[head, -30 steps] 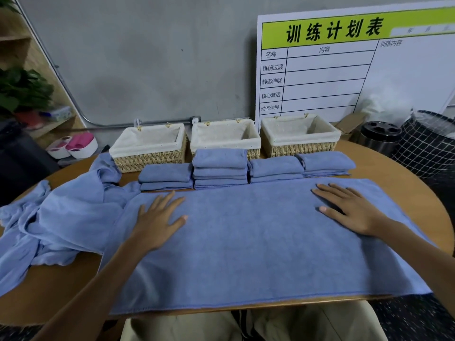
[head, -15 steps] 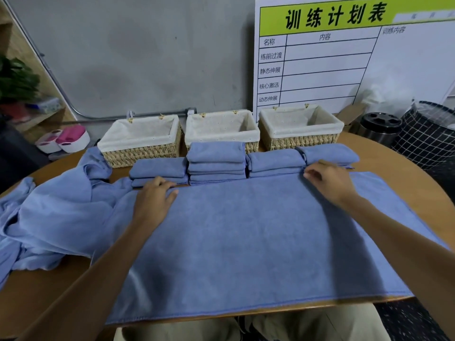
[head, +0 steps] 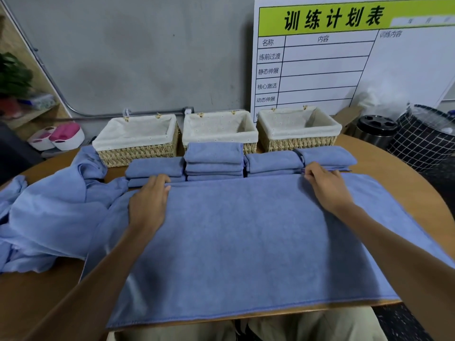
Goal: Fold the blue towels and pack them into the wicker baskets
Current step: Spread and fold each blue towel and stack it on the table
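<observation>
Gripping the far edge of the spread blue towel (head: 246, 242), the person is setting up what looks like the first lengthwise fold. The left hand (head: 149, 203) is curling its fingers over that edge just in front of the left-most folded stack (head: 155, 168), and the right hand (head: 325, 185) is pinching the same edge just in front of the right-most folded towel (head: 325, 156); both hands are grasping cloth, neither is released. The two grips are sitting well apart along the edge, probably so that the hem comes up evenly and lands square on the near hem. The spread towel is lying flat on the round wooden table (head: 418, 183), its near hem hanging just over the table's front edge, which is keeping the whole sheet within reach. Beyond the spread towel, folded towels are lying in a row, the tallest pile (head: 213, 163) in the middle, each group lying directly in front of one of the three lined wicker baskets (head: 138, 141), likely staged for packing. Beside the spread towel's left end, a heap of unfolded towels (head: 49, 210) is waiting. All three baskets appear unfilled, so packing is not yet begun.
</observation>
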`<state>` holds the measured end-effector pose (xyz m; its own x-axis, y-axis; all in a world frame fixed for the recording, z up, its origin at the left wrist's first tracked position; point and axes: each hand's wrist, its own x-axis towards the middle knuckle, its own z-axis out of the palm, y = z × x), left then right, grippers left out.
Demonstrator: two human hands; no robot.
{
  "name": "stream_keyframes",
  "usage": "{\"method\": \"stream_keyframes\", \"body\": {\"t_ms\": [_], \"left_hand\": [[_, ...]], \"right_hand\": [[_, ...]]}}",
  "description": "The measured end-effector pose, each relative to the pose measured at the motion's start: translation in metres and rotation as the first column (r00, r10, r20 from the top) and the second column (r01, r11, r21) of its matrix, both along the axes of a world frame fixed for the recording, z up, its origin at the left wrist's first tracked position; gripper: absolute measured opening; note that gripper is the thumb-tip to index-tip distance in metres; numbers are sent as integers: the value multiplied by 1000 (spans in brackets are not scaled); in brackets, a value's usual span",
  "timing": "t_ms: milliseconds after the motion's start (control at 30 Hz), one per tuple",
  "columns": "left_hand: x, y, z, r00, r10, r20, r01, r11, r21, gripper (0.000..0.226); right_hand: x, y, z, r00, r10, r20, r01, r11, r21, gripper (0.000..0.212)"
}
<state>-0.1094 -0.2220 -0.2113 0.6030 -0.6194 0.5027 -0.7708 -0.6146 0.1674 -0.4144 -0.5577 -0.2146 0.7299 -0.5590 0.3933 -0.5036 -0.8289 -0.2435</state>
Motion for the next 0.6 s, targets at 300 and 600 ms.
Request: {"method": "stream_keyframes", "body": {"t_ms": [300, 600], "left_hand": [[16, -1, -6, 1000, 24, -1, -24, 999, 44, 21], [-20, 49, 44, 991, -8, -136, -24, 973, -228, 14]], "right_hand": [[4, -4, -1, 996, 70, 52, -71, 997, 15, 19], [-31, 17, 39, 941, 98, 324, -118, 992, 43, 13]]}}
